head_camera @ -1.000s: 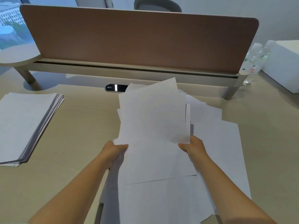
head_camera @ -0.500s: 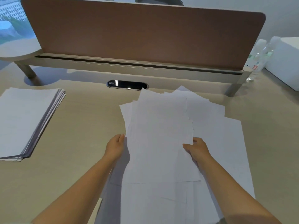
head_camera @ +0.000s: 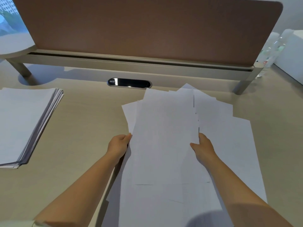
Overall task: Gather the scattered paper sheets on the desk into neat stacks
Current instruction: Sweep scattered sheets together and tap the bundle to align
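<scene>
A loose bundle of white paper sheets [head_camera: 164,131] lies fanned in the middle of the desk, on top of more scattered sheets [head_camera: 229,145] that spread to the right and toward me. My left hand [head_camera: 118,145] grips the bundle's left edge, and my right hand [head_camera: 202,146] grips its right edge, thumb on top. The bundle lies low over the sheets beneath it. A neat stack of paper [head_camera: 24,123] rests at the desk's left side, apart from both hands.
A brown divider panel [head_camera: 147,30] on a beige rail runs across the back of the desk [head_camera: 82,128]. A black oval cable grommet [head_camera: 129,83] sits just beyond the sheets. Plastic water bottles [head_camera: 270,53] and a white box [head_camera: 293,54] stand at the far right.
The bundle, tilted up off the desk a second ago, has come down flatter onto the scattered sheets. Both hands stay at its side edges.
</scene>
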